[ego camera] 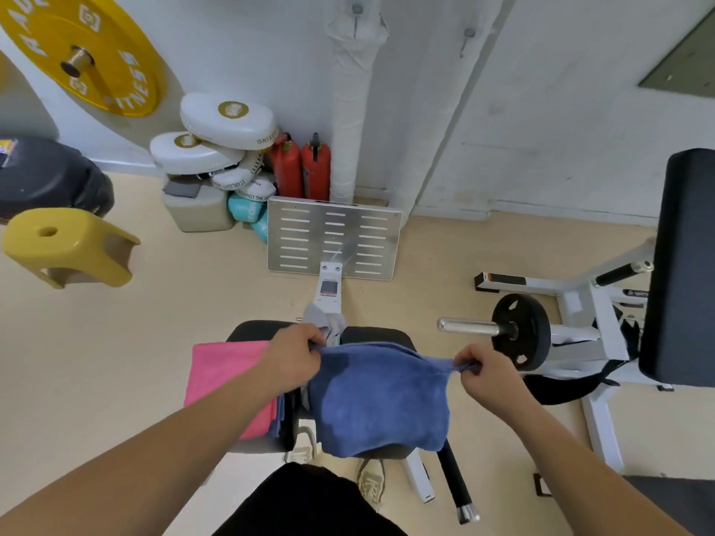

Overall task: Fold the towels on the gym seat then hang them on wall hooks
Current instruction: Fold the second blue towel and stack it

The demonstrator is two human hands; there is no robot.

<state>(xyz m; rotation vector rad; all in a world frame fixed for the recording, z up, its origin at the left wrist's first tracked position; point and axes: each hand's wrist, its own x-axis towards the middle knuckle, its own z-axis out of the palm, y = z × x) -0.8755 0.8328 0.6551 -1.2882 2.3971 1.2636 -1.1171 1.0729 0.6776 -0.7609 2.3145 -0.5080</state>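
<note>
A blue towel (pixel 381 400) hangs stretched between my two hands above the black gym seat (pixel 377 336). My left hand (pixel 296 359) grips its left top corner and my right hand (pixel 489 375) pinches its right top corner. A pink towel (pixel 228 375) lies folded on the seat's left side, partly under my left forearm, with a blue edge showing beneath it. A grey towel (pixel 323 321) lies bunched at the far end of the seat. Two wall hooks (pixel 356 11) (pixel 469 34) sit high on the white wall ahead.
A perforated metal footplate (pixel 334 237) stands beyond the seat. Right of it are a barbell sleeve with a black weight plate (pixel 520 332) and a black padded bench (pixel 681 265). A yellow stool (pixel 67 245), white punch pads (pixel 228 121) and red extinguishers (pixel 301 168) stand left.
</note>
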